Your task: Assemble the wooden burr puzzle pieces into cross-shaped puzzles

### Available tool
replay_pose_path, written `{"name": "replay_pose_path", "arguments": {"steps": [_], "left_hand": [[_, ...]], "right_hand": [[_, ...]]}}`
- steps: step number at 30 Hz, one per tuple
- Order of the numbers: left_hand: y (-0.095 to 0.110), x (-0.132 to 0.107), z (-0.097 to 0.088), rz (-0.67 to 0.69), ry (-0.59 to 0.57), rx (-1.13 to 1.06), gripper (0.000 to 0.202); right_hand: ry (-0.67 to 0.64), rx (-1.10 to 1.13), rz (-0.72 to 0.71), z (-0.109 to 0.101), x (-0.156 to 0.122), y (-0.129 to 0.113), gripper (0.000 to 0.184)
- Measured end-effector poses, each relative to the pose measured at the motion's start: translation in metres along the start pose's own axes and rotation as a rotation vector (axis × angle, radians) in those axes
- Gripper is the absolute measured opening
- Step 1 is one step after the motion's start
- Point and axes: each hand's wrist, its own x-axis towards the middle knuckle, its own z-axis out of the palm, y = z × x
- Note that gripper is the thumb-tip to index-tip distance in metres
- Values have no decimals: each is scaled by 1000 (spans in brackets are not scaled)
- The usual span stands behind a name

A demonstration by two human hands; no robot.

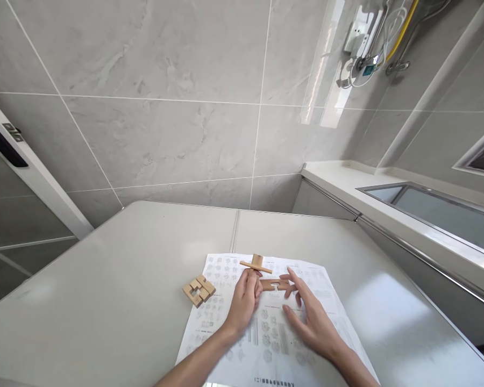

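Note:
My left hand (245,298) is closed around several joined wooden puzzle pieces (257,262), held above a printed sheet. One thin piece lies crosswise over a wider upright one, and a notched wooden piece (269,285) sticks out to the right. My right hand (308,314) has its fingers spread, with the fingertips at the right end of that notched piece. Whether they touch it I cannot tell. The printed instruction sheet (266,355), with rows of small diagrams, lies under both hands. Left of my left hand sit more notched wooden puzzle pieces (199,291), partly over the sheet's edge.
The light table (125,290) has a seam across its top. Behind it rises a grey tiled wall (165,134). To the right runs a white counter with a sink (447,209). A socket (358,35) and pipes are at upper right; a door frame (44,177) stands at left.

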Motion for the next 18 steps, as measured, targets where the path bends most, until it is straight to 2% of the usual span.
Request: {"name": "replay_pose_path", "arguments": {"steps": [6, 11, 18], "left_hand": [[3, 0, 0, -34, -13, -53, 44], [6, -3, 2, -14, -35, -50, 44], [6, -3, 3, 7, -76, -28, 47]], "right_hand": [[-22, -127, -19, 2, 4, 12, 64], [-24, -114, -57, 7, 3, 23, 52], [8, -98, -42, 9, 4, 25, 42]]}}
